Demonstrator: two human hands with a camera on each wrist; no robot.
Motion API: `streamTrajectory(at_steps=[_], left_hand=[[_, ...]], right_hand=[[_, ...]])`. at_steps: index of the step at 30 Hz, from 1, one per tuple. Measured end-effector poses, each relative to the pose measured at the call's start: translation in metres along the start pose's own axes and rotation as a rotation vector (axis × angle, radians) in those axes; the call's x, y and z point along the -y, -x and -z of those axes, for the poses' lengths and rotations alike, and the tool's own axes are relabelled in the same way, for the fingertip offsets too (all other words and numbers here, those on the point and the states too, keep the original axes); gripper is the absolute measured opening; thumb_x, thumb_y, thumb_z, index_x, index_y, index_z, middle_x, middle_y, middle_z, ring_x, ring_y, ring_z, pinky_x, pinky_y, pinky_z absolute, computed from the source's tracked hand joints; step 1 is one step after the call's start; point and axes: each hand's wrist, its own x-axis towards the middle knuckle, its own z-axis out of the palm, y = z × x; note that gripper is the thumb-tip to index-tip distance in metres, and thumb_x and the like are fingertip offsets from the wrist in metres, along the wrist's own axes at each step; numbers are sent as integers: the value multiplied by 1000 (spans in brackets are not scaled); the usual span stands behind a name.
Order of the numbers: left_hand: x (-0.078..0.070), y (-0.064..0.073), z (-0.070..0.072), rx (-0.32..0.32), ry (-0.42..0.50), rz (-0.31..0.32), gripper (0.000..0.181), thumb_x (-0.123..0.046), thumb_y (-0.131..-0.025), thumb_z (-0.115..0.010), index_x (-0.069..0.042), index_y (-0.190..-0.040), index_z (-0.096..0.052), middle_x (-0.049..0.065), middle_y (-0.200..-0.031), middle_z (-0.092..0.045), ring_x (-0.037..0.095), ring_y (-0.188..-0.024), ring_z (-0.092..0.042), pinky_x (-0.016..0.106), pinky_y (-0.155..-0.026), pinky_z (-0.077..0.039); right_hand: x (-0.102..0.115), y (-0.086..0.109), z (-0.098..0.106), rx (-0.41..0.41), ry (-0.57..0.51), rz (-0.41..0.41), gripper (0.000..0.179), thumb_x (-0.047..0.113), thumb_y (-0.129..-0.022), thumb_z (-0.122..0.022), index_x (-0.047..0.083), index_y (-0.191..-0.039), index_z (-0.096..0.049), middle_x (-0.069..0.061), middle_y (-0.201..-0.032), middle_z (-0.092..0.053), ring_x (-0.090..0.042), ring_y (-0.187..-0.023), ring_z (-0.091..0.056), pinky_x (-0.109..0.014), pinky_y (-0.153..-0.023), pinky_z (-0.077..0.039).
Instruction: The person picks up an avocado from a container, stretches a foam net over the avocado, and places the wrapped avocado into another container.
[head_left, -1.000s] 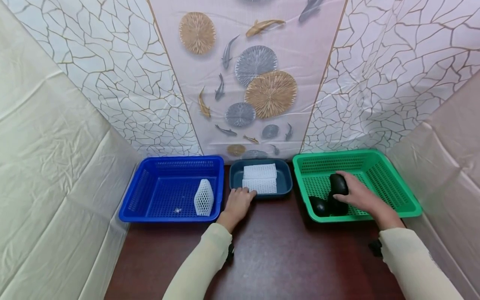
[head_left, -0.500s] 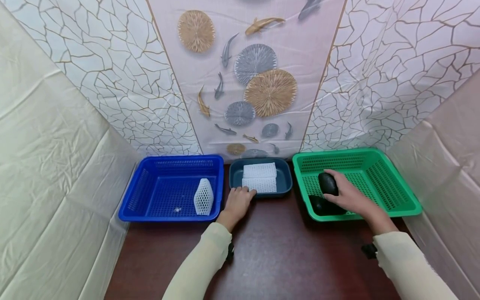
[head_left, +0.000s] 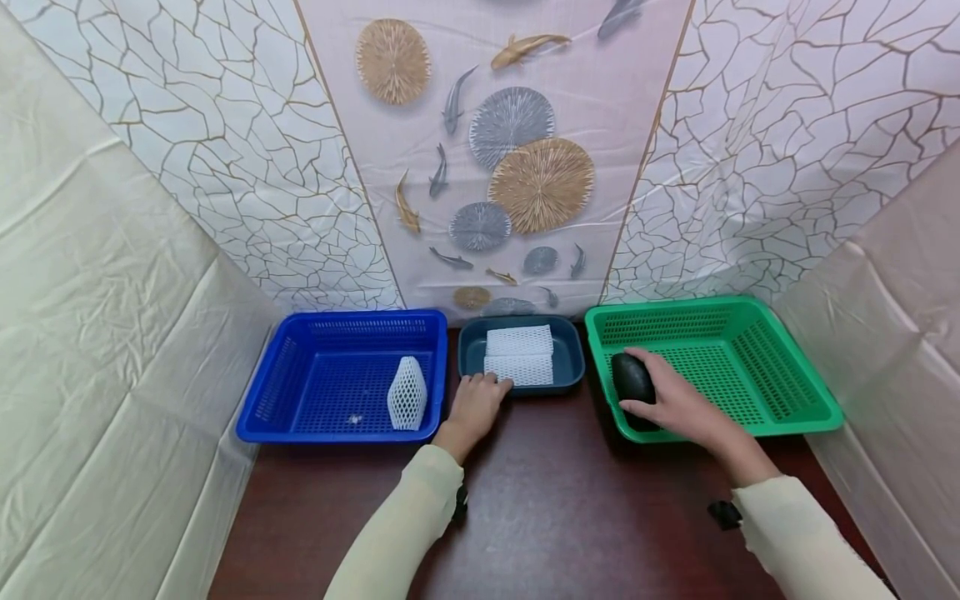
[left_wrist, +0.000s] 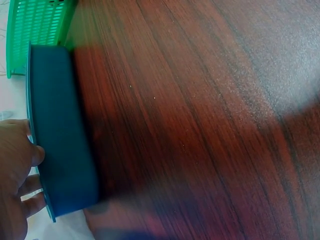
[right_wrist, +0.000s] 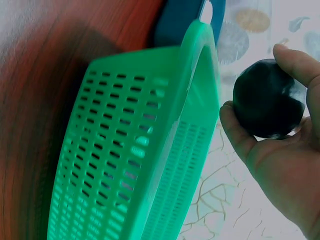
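My right hand point(head_left: 675, 404) grips a black oval fruit, avocado-like point(head_left: 632, 379), over the left side of the green basket point(head_left: 795, 367). In the right wrist view my thumb and fingers curve round the dark fruit point(right_wrist: 267, 100), whose skin shines. The other dark fruits in that basket are mostly hidden behind it. My left hand point(head_left: 476, 408) holds the near rim of the small teal tray point(head_left: 573, 358) at its left corner. Up close in the left wrist view, my fingertips point(left_wrist: 37, 155) lie at the rim of the tray point(left_wrist: 60, 125). Two white foam net sleeves point(head_left: 519, 355) lie flat inside it.
At the left stands a blue basket point(head_left: 255, 425) with an upright white foam net sleeve point(head_left: 407, 396) inside and a small pale scrap point(head_left: 356, 419) on its floor. All three containers line the back of the dark wooden table point(head_left: 547, 517), against a patterned cloth wall point(head_left: 487, 208).
My right hand has moved left across the green basket with the dark fruit, which now covers the other fruits. The left hand has stayed at the tray's rim.
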Motion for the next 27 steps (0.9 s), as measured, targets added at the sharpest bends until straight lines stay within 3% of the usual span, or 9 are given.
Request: streamTrajectory(at_steps=[7,14,27], left_hand=[[1,0,0,-9,5,-2,32,-10,-101,-61,-25,-128,-68,6,-113,-72,26,-98,-67,43,-83,-54],[1,0,1,-14,11,-5,32,-10,-102,-61,-25,-129,-69,6,-113,-72,26,-98,-67,43,-82,-54],[0,0,-1,-21,0,1,32,-11,-101,-62,-26,-128,-69,6,-113,-72,26,-98,-67,43,-82,-54]], right_hand=[[14,3,-12,9,0,18,90,36,-96,-74,5,-162,-23,-29,-159,-31,-47,-133,-47,-60,-92,-53],[24,3,-29,2,20,58,92,41,-92,-77,6,-161,-28,-24,-160,-35,-44,-145,-39,-63,-106,-43],[37,10,-79,4,-2,61,89,44,-88,-80,10,-157,-37,-18,-157,-44,-37,-141,-47,-58,-105,-48]])
